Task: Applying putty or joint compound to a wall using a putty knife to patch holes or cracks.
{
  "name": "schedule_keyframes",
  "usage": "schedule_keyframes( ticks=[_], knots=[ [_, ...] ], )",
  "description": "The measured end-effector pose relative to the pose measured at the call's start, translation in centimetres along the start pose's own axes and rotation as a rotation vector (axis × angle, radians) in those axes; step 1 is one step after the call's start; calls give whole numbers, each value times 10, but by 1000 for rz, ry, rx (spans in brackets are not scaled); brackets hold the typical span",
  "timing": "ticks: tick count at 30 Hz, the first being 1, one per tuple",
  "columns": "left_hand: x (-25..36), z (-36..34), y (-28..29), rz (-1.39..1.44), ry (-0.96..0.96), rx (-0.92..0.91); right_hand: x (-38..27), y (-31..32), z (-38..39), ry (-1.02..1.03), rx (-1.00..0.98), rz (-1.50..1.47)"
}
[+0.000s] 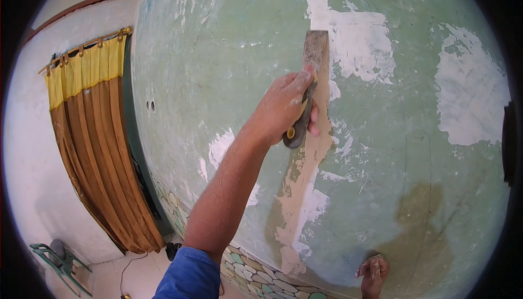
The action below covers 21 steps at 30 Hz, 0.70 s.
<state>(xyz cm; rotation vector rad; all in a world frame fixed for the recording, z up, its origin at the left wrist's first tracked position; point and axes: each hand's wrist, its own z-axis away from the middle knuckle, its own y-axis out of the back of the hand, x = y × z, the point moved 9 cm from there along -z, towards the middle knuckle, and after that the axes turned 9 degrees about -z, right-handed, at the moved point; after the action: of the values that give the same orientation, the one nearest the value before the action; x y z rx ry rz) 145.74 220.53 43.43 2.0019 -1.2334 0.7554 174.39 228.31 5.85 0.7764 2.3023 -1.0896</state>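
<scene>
Putty knife [316, 51], gripped in the left hand [284, 101], touches the green wall [245, 75].

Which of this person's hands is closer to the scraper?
The left hand is nearer: it grips the scraper. The right hand is apart from it, lower in the picture and farther right.

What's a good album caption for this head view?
Left hand holding a scraper up to a green wall with white patches, right hand lower down.
</scene>
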Motion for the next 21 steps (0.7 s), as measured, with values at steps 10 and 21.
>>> schedule_keyframes(
  ticks=[10, 21],
  knots=[
    [78, -71, 17, -46, -107, 15, -21, -20, 2, 34, -22, 99],
    [118, -79, 28, -120, -47, 16, 8, 19, 9, 16, 99, 110]
  ],
)
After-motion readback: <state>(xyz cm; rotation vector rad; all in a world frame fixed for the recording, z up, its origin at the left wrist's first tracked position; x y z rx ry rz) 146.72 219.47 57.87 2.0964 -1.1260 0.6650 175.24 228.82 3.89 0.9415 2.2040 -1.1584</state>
